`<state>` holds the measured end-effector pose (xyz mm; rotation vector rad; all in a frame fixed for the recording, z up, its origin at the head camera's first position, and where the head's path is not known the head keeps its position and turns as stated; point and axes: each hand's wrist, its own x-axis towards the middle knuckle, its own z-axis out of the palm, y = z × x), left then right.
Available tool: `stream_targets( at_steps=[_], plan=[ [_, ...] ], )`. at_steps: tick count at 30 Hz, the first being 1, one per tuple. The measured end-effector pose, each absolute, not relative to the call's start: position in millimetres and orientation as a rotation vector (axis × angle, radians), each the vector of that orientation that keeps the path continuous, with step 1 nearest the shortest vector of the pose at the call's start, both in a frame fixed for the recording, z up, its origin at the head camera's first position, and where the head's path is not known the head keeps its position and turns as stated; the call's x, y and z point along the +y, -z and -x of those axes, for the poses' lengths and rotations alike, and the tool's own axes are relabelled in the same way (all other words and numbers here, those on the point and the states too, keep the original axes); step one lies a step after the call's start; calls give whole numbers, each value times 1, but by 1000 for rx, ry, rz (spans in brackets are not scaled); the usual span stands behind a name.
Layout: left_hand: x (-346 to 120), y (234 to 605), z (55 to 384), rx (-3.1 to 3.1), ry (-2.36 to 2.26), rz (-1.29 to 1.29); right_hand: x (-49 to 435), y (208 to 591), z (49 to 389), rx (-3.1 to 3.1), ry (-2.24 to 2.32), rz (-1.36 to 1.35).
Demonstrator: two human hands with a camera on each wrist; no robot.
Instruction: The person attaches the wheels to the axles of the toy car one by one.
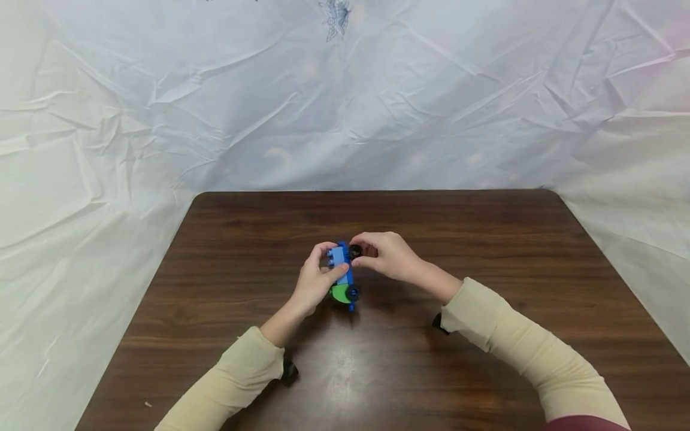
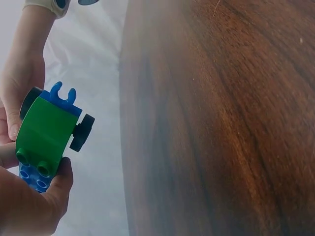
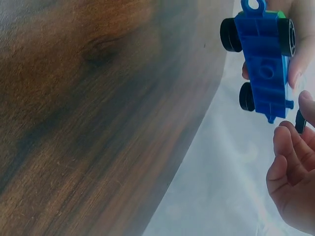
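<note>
My left hand [image 1: 309, 284] grips a toy brick car by its sides, tipped so that its underside faces right. The car has a blue wheeled base [image 3: 266, 64], a curved green brick [image 2: 47, 128] at the near end and a light blue studded brick [image 1: 338, 256]. In the right wrist view, three black wheels sit on the base, and a bare axle stub [image 3: 289, 104] shows at one corner. Between thumb and fingers my right hand [image 1: 393, 257] pinches a loose black wheel [image 3: 300, 121], a small gap away from that stub.
A dark brown wooden table [image 1: 226, 239] lies under both hands. Pale wrinkled sheets [image 1: 345, 120] hang behind it and at its sides. A small white scrap [image 1: 148, 404] lies near the front left. Black wrist devices [image 1: 289, 372] show below the sleeves.
</note>
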<state>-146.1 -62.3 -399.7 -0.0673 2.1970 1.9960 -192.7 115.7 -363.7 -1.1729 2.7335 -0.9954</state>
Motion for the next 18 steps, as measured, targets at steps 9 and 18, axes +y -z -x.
stream_targets(
  at_steps=[9,18],
  plan=[
    [-62,398,143,2237,-1964,-21,113,363,188,2793,870,1291],
    [-62,399,143,2223,-1954,-49,113,363,187,2787,796,1317]
  ],
)
